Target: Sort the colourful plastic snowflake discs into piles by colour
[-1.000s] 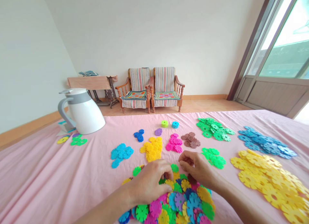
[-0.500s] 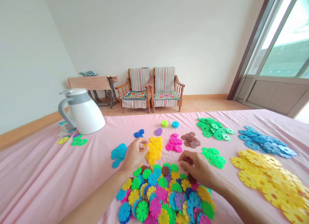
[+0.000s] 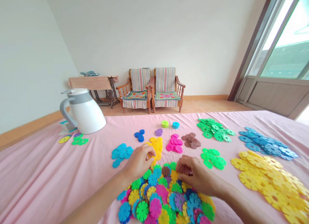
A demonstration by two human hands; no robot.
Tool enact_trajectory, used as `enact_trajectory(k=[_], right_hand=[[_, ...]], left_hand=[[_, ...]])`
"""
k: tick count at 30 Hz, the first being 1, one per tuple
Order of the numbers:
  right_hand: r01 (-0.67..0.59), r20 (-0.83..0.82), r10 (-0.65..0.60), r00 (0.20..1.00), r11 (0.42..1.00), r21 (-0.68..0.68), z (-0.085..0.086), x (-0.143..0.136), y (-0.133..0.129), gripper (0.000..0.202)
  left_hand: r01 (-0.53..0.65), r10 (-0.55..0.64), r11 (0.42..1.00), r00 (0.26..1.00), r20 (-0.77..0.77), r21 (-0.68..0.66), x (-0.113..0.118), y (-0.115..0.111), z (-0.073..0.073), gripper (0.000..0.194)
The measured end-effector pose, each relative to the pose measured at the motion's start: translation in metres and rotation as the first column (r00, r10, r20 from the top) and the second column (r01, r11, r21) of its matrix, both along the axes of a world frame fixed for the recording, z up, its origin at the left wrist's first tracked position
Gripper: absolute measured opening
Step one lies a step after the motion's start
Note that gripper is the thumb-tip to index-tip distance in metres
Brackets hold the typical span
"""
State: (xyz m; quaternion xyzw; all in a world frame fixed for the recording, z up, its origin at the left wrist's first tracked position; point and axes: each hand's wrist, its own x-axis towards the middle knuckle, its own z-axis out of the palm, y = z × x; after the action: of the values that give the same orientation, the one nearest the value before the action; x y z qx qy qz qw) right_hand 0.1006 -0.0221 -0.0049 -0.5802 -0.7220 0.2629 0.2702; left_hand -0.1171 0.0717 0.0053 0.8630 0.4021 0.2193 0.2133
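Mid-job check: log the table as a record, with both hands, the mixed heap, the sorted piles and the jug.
left hand: partly hiding the small yellow pile, fingers curled; grip unclear
right hand: at the mixed heap's far right part, fingers curled; grip unclear
mixed heap: overlapping notched discs, many colours
other small piles: light blue, dark blue, pink, brown
largest pile at right: yellow
jug: white and grey, upright on pink cloth
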Motion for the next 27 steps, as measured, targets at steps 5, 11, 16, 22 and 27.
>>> enact_trajectory(k=[5,11,16,22,27], right_hand=[[-0.017,0.017,0.016,1.000,0.999,0.044,0.003,-0.003,-0.002,0.012],[-0.057,0.012,0.057,0.998,0.998,0.006,0.009,-0.006,-0.005,0.011],[-0.079,0.045,0.078,0.996,0.997,0.005,0.013,-0.006,-0.007,0.012],[-0.111,0.054,0.112,0.992,0.993,-0.029,0.016,-0.004,-0.008,0.024],[-0.141,0.056,0.142,0.988,0.990,-0.028,0.018,-0.007,-0.008,0.018]], left_hand=[[0.087,-0.087,0.996,0.990,-0.107,-0.011,-0.006,0.000,0.003,0.023],[0.077,-0.071,0.994,0.994,-0.078,0.075,-0.002,0.002,-0.005,0.029],[-0.029,0.028,0.990,1.000,0.008,0.141,-0.001,0.006,-0.005,0.030],[-0.012,0.012,0.993,1.000,0.004,0.121,-0.009,-0.007,0.007,0.018],[0.018,-0.014,0.995,0.999,-0.043,0.099,-0.029,-0.026,0.002,0.019]])
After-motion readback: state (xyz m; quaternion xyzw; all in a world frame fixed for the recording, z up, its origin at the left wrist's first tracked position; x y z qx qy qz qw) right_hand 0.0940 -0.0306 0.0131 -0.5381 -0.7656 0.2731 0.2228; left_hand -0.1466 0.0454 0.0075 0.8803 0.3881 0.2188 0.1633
